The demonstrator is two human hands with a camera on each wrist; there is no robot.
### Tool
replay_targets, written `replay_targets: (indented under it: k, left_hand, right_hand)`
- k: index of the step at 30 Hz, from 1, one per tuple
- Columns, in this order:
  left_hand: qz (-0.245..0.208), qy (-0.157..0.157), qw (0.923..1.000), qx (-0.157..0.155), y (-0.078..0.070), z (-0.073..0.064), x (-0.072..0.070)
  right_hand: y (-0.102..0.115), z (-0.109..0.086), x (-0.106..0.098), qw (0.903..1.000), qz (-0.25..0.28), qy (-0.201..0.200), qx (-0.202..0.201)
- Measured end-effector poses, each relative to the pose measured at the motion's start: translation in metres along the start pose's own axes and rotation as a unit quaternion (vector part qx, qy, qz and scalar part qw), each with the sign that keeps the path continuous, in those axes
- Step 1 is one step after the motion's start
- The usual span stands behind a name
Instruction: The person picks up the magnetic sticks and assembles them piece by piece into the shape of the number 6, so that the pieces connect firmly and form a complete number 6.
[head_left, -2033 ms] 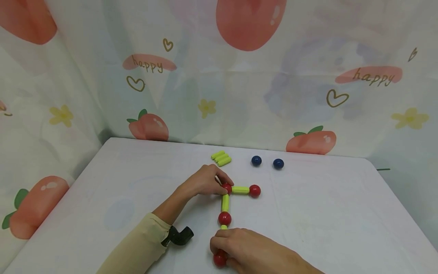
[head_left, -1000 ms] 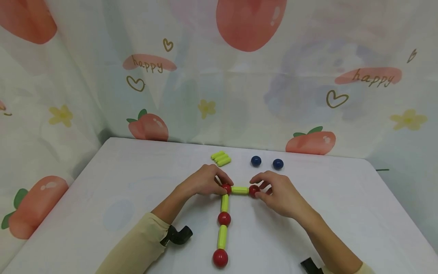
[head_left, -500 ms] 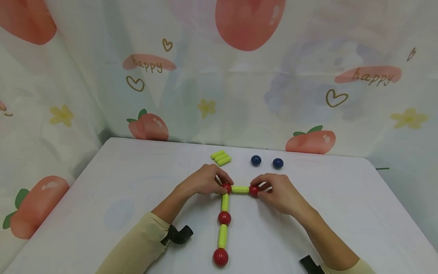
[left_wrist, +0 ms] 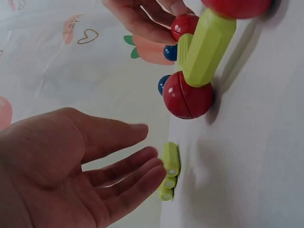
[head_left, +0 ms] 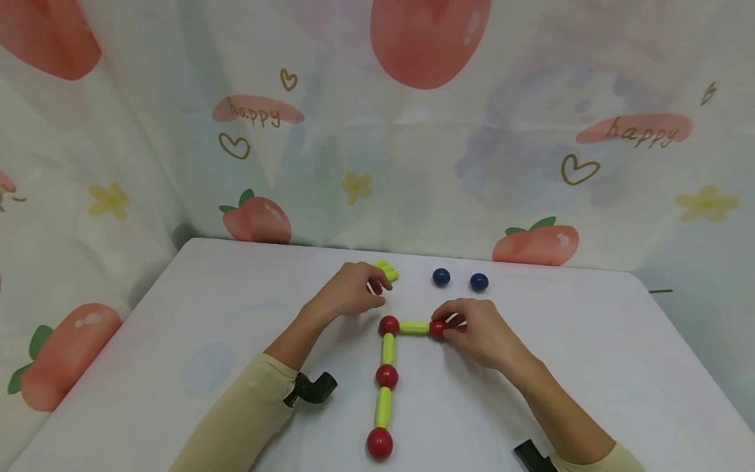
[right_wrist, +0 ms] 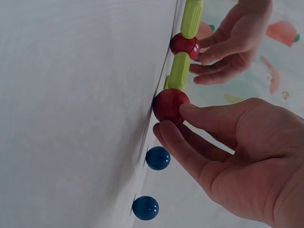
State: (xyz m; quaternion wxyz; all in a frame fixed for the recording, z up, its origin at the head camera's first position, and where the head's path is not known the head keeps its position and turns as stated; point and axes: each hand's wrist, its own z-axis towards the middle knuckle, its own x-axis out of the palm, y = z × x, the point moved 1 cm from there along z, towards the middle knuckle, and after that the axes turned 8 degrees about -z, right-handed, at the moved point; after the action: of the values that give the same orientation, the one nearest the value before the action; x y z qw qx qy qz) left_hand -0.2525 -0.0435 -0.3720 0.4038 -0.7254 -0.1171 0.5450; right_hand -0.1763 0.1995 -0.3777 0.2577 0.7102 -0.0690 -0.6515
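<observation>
Red balls and yellow-green ribbed rods lie joined in an upside-down L on the table. My right hand (head_left: 480,334) pinches the red ball (right_wrist: 170,105) at the right end between thumb and fingers. A rod (head_left: 414,328) links that ball to the corner red ball (head_left: 389,325). Below the corner, two more rods run through a middle red ball (head_left: 387,376) to the nearest red ball (head_left: 380,443). Nothing is in my left hand (head_left: 352,290), which hovers beyond the corner with fingers loosely bent and thumb apart. Several loose rods (left_wrist: 171,161) lie just past its fingertips, partly hidden in the head view.
Two dark blue balls (head_left: 441,277) rest near the far edge, right of the loose rods. The white table (head_left: 566,367) ends at a patterned cloth backdrop (head_left: 413,151). Black wrist mounts (head_left: 316,388) stick out at both sleeves.
My right hand went from the nearest red ball to the right-end ball and holds it. My left hand has let go of the corner ball and moved away toward the loose rods.
</observation>
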Motion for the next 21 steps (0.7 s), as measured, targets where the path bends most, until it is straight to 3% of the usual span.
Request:
replay_targets:
  k: [5,8,21]
  left_hand:
    - [0.055,-0.08,0.9952,-0.017,0.001,0.017,0.007]
    - [0.09,-0.11,0.9895,-0.025,0.001,0.025,0.012]
    - [0.15,-0.108,0.9827,-0.016,-0.007,0.042,0.024]
  right_hand:
    - [0.0,0.0,0.001,1.0,0.005,0.0,0.002]
    - [0.001,0.0,0.003,1.0,0.005,0.0,0.005]
    - [-0.001,0.0,0.001,1.0,0.001,-0.002,0.006]
